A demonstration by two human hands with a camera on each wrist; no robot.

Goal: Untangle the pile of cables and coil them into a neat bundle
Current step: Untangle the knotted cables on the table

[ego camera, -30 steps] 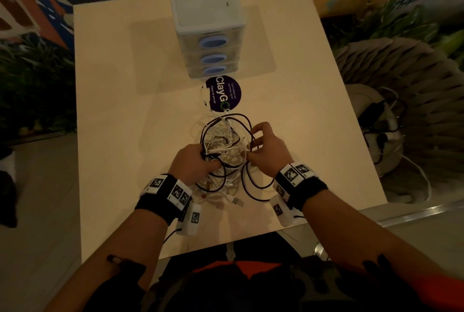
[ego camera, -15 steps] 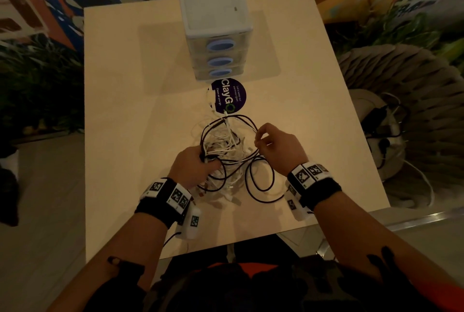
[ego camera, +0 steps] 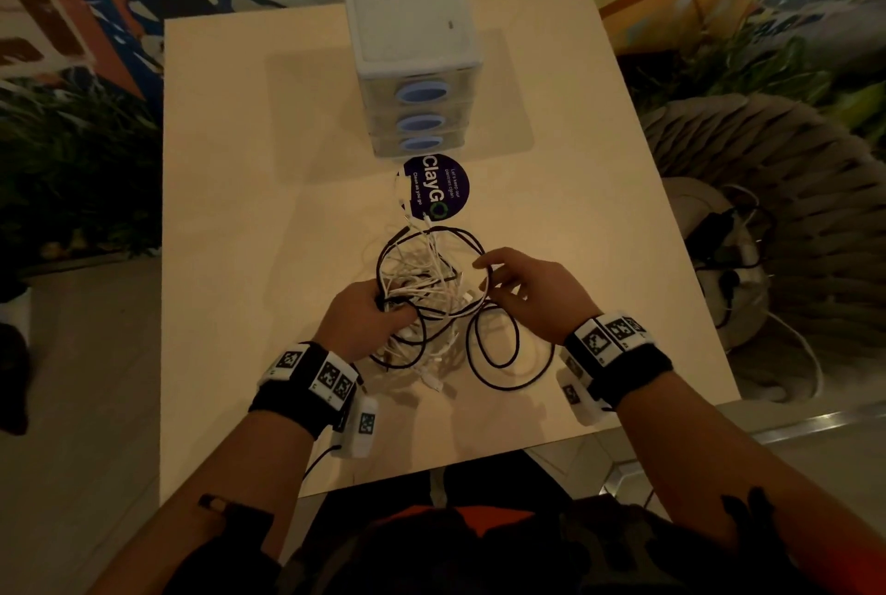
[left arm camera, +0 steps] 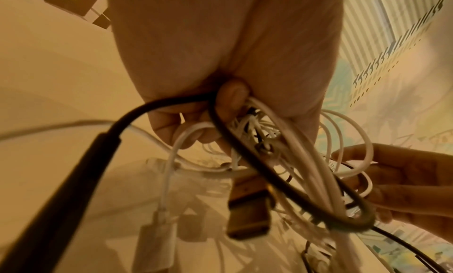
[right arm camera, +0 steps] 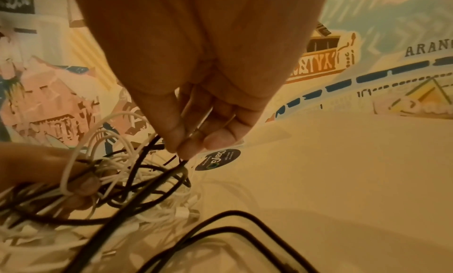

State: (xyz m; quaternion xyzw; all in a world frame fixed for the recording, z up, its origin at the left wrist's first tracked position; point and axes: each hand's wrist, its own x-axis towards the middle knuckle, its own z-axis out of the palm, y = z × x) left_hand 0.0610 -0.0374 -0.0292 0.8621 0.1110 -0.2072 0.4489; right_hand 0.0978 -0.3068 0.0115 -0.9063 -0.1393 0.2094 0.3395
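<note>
A tangle of white and black cables (ego camera: 431,297) lies on the beige table (ego camera: 268,220) in front of me. My left hand (ego camera: 364,321) grips the left side of the pile, its fingers curled round black and white strands (left arm camera: 245,141). My right hand (ego camera: 522,283) pinches a black cable (right arm camera: 181,160) between thumb and fingertips at the pile's right edge. Loose black loops (ego camera: 498,345) trail on the table below my right hand. A USB plug (left arm camera: 247,205) hangs under my left hand.
A small grey drawer unit (ego camera: 412,43) with blue handles stands at the back of the table. A round dark sticker (ego camera: 436,187) lies in front of it. A woven stool with other cables (ego camera: 748,249) sits to the right, off the table.
My right hand has drawn away to the right with the black cable, and the black loops below it have spread wider. My left hand stays on the pile.
</note>
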